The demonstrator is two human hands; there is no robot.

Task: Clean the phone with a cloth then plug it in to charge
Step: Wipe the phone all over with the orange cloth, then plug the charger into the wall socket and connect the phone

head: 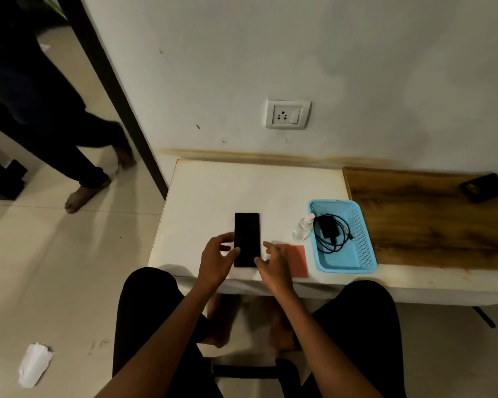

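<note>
A slim black glass-fronted phone (246, 239) lies flat, screen up, on the white counter (207, 196), near its front edge, I judge for easy reach. My left hand (217, 261) sits at the phone's seven o'clock, fingers loosely spread, fingertips touching its left edge but gripping nothing. My right hand (272, 264) is at five o'clock, open and empty, beside the lower right corner. A flat reddish square cloth (295, 259) lies at three o'clock, partly under that hand. Further right stand a small clear spray bottle (302, 226) and a light blue plastic mesh basket (362, 248) holding a black charger with coiled cable (329, 231). A white wall socket (287, 114) is at twelve o'clock.
</note>
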